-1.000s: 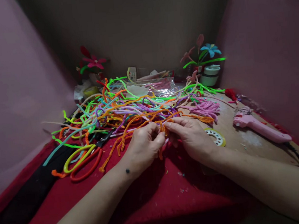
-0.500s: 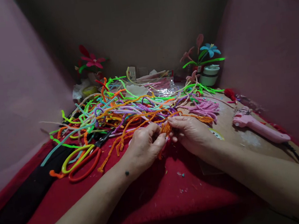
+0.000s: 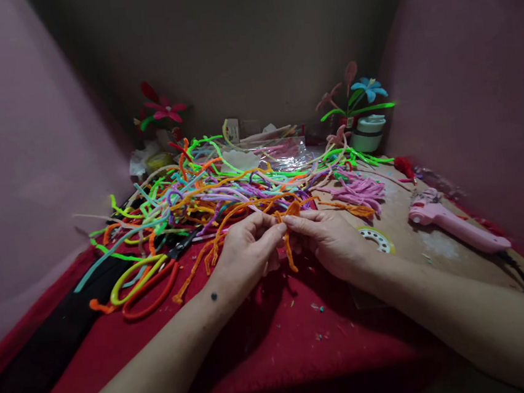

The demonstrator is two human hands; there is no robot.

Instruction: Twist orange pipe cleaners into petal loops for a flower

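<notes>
My left hand (image 3: 253,243) and my right hand (image 3: 328,237) meet at the middle of the table, fingertips pinched together. Between them they grip an orange pipe cleaner piece (image 3: 289,252), whose one end hangs down below the fingers and whose looped upper part shows above. The fingers hide its middle. Right behind the hands spreads a tangled heap of coloured pipe cleaners (image 3: 243,189), with loose orange strands reaching close to my left hand. A white tape roll (image 3: 377,240) lies just beyond my right wrist.
Scissors (image 3: 148,288) with yellow and red handles lie at left by a black cloth (image 3: 39,341). On the board (image 3: 437,235) at right rest a pink glue gun (image 3: 454,224) and a pink pipe cleaner bundle (image 3: 361,190). Pipe cleaner flowers (image 3: 369,89) stand at the back.
Both hands have shifted slightly and their fingertips have come closer together. The orange piece has turned, its end now dangling lower. More of the tape roll shows.
</notes>
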